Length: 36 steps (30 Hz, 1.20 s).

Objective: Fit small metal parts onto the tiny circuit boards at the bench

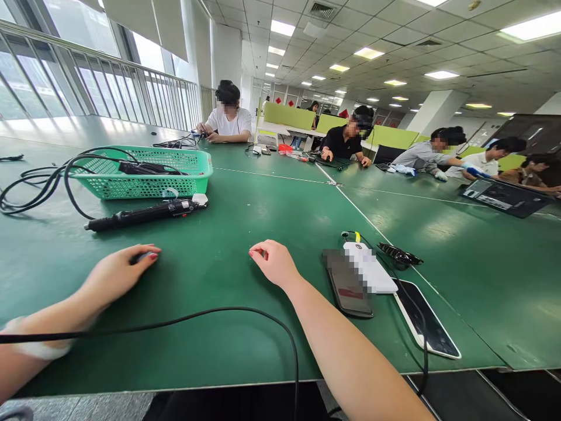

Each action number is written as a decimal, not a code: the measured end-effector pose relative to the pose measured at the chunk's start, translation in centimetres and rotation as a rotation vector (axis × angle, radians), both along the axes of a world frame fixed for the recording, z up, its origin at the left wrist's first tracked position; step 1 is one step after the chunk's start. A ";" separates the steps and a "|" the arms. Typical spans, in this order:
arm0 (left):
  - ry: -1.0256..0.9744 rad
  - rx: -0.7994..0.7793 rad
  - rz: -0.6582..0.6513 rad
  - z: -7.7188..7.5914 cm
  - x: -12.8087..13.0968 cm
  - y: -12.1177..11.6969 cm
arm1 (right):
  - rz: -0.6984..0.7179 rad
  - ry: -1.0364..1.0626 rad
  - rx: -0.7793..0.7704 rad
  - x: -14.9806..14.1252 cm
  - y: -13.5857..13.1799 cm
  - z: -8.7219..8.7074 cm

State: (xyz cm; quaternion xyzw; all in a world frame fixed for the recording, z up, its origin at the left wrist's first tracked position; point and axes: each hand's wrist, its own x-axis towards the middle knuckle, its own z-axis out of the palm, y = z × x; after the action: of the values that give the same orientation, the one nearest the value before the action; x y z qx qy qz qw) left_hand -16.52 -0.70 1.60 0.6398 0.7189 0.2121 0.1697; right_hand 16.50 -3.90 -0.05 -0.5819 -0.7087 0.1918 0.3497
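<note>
My left hand (116, 272) rests low over the green table, fingers curled, thumb against the index finger. A bit of something greyish shows between them, too small to name. To its right, my right hand (275, 263) is also closed, thumb and fingertips together; whatever may be inside is hidden. Beyond my left hand lies a black electric screwdriver (140, 215), next to a mint-green plastic basket (149, 186) with black cables and a black adapter in it. Neither hand touches these. A black cable (210, 311) runs across in front of both hands.
Right of my right arm lie a dark phone (350, 286), a white power bank (370, 269), a white-edged phone (432, 321) and a black clip-like item (400, 255). Across the table (263, 193) several people sit working; a black case (504, 196) stands far right.
</note>
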 end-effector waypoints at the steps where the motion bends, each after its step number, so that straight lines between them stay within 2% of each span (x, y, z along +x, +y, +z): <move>1: 0.010 0.015 -0.093 0.0 2.0 -0.1 | 0.003 -0.008 -0.008 0.0 0.0 0.0; 5: -0.151 0.082 -0.320 -0.8 9.6 0.0 | 0.008 -0.028 -0.021 -0.1 -0.1 -0.1; 7: -0.299 0.051 -0.370 -1.1 12.8 -0.1 | 0.014 -0.049 -0.011 0.0 0.0 -0.2; 9: -0.492 0.015 -0.380 -1.1 15.4 -0.3 | 0.022 -0.075 -0.005 0.2 0.2 -0.4; 11: -0.717 -0.035 -0.303 -1.0 16.8 -0.3 | 0.028 -0.093 -0.013 0.5 0.4 -0.5; 15: -1.160 -0.082 -0.208 -0.9 16.7 0.5 | 0.016 -0.099 -0.055 0.7 0.6 -0.6; 18: -1.348 -0.146 -0.202 -1.3 15.6 1.3 | 0.011 -0.099 -0.085 0.3 0.5 -0.5; 21: -1.379 -0.184 -0.225 -1.5 15.1 1.6 | 0.067 -0.124 -0.021 -0.7 0.5 -0.6; 24: -1.360 -0.204 -0.239 -1.6 15.2 1.7 | 0.102 -0.217 0.114 -1.8 1.0 -0.9; 26: -1.355 -0.220 -0.230 -1.6 15.4 1.7 | 0.114 -0.285 0.149 -2.2 1.4 -1.2; 31: -1.349 -0.260 -0.204 -1.3 15.2 1.5 | 0.091 -0.334 0.090 -2.2 2.0 -1.9; 36: -1.311 -0.313 -0.219 -1.0 15.1 1.3 | 0.039 -0.208 0.047 -1.6 1.6 -1.7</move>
State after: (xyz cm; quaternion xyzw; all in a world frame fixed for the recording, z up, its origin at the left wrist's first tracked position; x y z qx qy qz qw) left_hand -1.45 0.56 0.56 0.4161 0.4207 0.4309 0.6813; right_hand 14.89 -2.31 -1.76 -0.5763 -0.7568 0.1205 0.2841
